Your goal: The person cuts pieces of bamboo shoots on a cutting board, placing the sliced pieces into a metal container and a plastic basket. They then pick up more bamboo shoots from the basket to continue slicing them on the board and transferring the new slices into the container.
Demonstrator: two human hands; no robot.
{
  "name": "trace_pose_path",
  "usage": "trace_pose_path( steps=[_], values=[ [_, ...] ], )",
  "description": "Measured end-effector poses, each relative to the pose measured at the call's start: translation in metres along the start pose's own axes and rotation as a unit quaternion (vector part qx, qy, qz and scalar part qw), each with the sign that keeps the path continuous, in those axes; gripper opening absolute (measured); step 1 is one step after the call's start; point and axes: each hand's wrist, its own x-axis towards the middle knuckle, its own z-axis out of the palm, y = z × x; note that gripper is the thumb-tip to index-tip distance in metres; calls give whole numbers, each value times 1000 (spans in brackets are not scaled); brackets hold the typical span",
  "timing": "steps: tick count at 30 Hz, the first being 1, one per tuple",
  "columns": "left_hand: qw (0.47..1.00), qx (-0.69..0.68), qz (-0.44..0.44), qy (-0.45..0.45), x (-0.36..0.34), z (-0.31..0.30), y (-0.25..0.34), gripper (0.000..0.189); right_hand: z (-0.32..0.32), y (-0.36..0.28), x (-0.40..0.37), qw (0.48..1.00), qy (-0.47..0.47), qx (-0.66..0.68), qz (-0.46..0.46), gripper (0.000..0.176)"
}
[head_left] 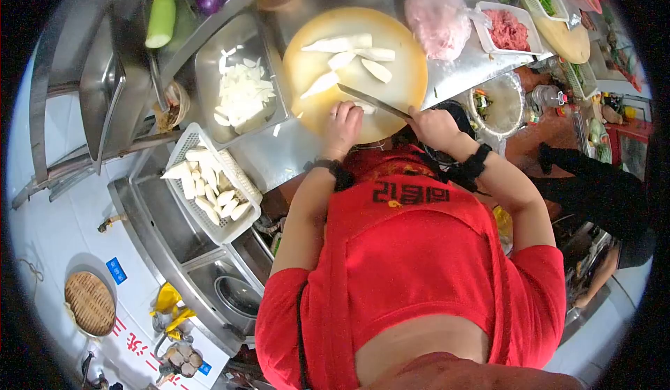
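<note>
My right hand (pixel 434 129) is wrapped round the handle of a kitchen knife (pixel 373 101), whose blade points left across a round cutting board (pixel 406 48). My left hand (pixel 342 128) has its fingers curled over a white vegetable piece (pixel 364 108) close beside the blade. Farther up the board lie several peeled, tapered white vegetables (pixel 340 43), possibly water bamboo shoots. Left of the board, a metal tray (pixel 206 65) holds cut white slices (pixel 243 93).
A white plastic basket (pixel 244 173) with more white vegetables stands left, by the metal sink (pixel 174 205). Behind the board are a pink-filled plastic bag (pixel 437 21) and a tray of minced meat (pixel 507 30). A person in dark clothes (pixel 593 194) is at right.
</note>
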Motion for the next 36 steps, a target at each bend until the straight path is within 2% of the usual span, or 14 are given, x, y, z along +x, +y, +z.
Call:
trace_pose_path(
  steps=[5, 11, 17, 21, 23, 26, 28, 30, 33, 36],
  values=[
    [1000, -2, -4, -6, -1, 1, 0, 15, 32, 0, 9, 1000, 8, -15, 12, 27],
    [1000, -2, -6, 6, -1, 4, -2, 14, -3, -5, 1, 1000, -11, 11, 16, 28],
    [1000, 7, -2, 10, 3, -1, 1, 14, 28, -4, 16, 1000, 0, -20, 12, 29],
    [1000, -5, -4, 4, 1, -2, 2, 13, 0, -8, 11, 1000, -24, -7, 11, 29],
    [1000, -2, -3, 18, 1, 2, 0, 13, -1, -8, 3, 1000, -8, 2, 1, 28],
    [1000, 1, 2, 24, -1, 0, 4, 13, 36, -4, 16, 1000, 7, -2, 12, 28],
    [1000, 4, 2, 20, 2, -1, 0, 13, 30, -6, 19, 1000, 21, -4, 2, 27],
    [1000, -2, 4, -2, -1, 1, -3, 14, 19, -6, 17, 1000, 10, 13, 5, 26],
    [1000, 6, 4, 23, -2, 5, -2, 12, 1, -10, 8, 1000, 0, 9, 10, 26],
    [1000, -9, 3, 28, -1, 4, -1, 12, 16, -13, 13, 998, -46, 28, 40, 25]
  ],
)
